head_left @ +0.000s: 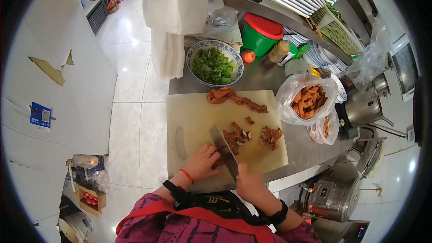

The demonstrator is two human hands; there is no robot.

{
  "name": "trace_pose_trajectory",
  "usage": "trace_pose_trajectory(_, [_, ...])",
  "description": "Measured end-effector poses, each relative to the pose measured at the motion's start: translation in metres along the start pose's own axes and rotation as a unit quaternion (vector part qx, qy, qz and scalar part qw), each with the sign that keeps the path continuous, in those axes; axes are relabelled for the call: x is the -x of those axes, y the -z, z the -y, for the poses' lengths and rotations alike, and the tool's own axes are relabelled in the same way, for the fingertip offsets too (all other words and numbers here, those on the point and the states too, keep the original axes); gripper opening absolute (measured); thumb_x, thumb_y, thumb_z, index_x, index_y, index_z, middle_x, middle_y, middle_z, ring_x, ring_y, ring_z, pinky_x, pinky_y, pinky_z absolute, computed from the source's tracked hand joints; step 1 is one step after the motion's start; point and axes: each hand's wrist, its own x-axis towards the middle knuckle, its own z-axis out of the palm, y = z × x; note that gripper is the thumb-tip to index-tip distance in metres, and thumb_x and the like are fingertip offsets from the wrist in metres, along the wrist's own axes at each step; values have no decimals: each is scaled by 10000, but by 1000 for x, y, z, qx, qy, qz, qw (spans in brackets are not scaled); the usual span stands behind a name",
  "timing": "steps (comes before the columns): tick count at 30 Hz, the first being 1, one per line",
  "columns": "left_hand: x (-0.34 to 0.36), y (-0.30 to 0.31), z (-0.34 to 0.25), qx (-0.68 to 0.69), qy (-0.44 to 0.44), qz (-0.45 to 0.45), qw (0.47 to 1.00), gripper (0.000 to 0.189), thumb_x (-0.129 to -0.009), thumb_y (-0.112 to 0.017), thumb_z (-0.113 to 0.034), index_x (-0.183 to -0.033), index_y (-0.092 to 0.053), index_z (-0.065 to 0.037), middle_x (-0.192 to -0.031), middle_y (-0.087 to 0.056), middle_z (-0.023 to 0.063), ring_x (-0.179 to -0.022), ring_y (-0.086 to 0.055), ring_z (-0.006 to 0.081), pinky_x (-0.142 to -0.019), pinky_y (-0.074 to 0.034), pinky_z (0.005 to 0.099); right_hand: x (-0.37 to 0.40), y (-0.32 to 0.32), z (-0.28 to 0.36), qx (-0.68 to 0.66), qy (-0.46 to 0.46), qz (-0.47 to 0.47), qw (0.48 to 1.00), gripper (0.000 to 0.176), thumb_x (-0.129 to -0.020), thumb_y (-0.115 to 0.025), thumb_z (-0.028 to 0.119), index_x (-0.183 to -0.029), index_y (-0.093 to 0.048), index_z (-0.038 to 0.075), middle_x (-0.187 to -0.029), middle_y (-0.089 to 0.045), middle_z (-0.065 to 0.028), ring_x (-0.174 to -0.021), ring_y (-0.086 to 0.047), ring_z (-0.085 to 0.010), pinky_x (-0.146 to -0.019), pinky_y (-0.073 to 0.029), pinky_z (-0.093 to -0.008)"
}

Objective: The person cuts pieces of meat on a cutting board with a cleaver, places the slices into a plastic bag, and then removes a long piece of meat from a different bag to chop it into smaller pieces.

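My right hand (249, 184) is closed round the handle of a cleaver (224, 149), whose blade stands on edge over a cutting board (189, 108). To the left of the blade, my left hand (203, 161) has its fingers curled down on a piece of brown cooked meat (218, 164), mostly hidden under them. Cut chunks of the meat (233, 140) lie just right of the blade, with another small pile (271, 137) farther right. A long, uncut strip of brown meat (236, 100), like braised intestine, stretches across the board's far side.
Beyond the board stands a patterned bowl of chopped greens (213, 66). A plastic bag of brown meat pieces (309, 101) sits to the right. Farther back are a green tub with a red lid (260, 36), a sauce bottle (276, 54) and stacked bowls (319, 56). White plastic bags (175, 4) hang at the back.
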Motion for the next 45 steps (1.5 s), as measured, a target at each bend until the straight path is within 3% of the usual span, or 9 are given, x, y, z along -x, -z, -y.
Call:
trace_pose_trajectory(3, [0, -7, 6, 24, -18, -7, 1000, 312, -660, -676, -181, -902, -544, -35, -993, -508, 143, -980, -487, 334, -868, -425, 423, -13, -6, 8, 2, -2, 33, 999, 267, -837, -464, 82, -1056, -335, 0, -715, -560, -303, -681, -543, -494, -625, -409, -576])
trace_pose_trajectory(11, [9, -1, 1, 64, 10, -91, 994, 362, -684, -684, -174, -985, -537, -38, -1033, -514, 148, -1029, -480, 331, -874, -430, 416, -44, -23, 0, -90, 33, -153, 984, 298, -826, -480, 64, -1077, -345, -24, -744, -554, -317, -739, -534, -503, -624, -404, -558])
trace_pose_trajectory(18, [18, 4, 5, 34, -10, -9, 999, 402, -655, -692, -169, -999, -538, -30, -1045, -510, 146, -1050, -473, 329, -894, -422, 417, 1, -17, 11, 2, 11, 22, 1000, 250, -793, -483, 29, -1009, -370, -25, -753, -558, -317, -727, -548, -495, -630, -397, -568])
trace_pose_trajectory(28, [20, -2, 1, -14, -24, -95, 995, 361, -660, -659, -158, -984, -556, -35, -1039, -521, 138, -1035, -490, 312, -887, -432, 380, -47, -26, 23, -99, 41, -138, 985, 249, -814, -466, 34, -1021, -339, -24, -739, -558, -309, -725, -553, -483, -626, -422, -539])
trace_pose_trajectory(31, [33, 8, -4, 81, 30, -70, 994, 362, -664, -665, -165, -983, -553, -35, -1048, -516, 142, -1047, -485, 318, -897, -427, 380, -9, -20, 26, -56, 21, -121, 991, 259, -823, -473, 55, -1030, -337, -22, -749, -562, -306, -734, -555, -478, -640, -425, -541])
trace_pose_trajectory(33, [28, 13, -1, 48, 2, -61, 997, 359, -649, -667, -163, -961, -548, -33, -1028, -513, 136, -1026, -488, 323, -889, -428, 384, 5, -10, 31, 20, 11, -14, 1000, 264, -822, -475, 58, -1032, -335, -21, -755, -568, -300, -733, -556, -474, -655, -424, -547])
trace_pose_trajectory(36, [28, 4, 13, 31, -16, 9, 999, 371, -661, -690, -171, -972, -547, -27, -1034, -509, 154, -1028, -476, 344, -878, -430, 415, 2, -21, 26, 6, 36, -15, 999, 265, -778, -461, -2, -1012, -341, -30, -716, -563, -312, -688, -553, -493, -622, -421, -556])
trace_pose_trajectory(40, [30, -2, 16, 42, -30, -17, 999, 365, -653, -692, -153, -963, -550, -24, -1020, -518, 149, -1020, -483, 335, -868, -437, 405, -37, -31, 39, -34, 1, -16, 999, 263, -827, -476, 60, -1030, -328, -16, -762, -561, -312, -737, -549, -483, -666, -418, -555])
trace_pose_trajectory(45, [38, 2, 5, 106, 22, -68, 992, 352, -663, -693, -112, -970, -544, -24, -1031, -517, 146, -1025, -485, 330, -870, -437, 392, -43, -35, 29, -106, 32, -166, 980, 289, -831, -461, 37, -1065, -303, -20, -751, -547, -323, -732, -530, -503, -645, -418, -545])
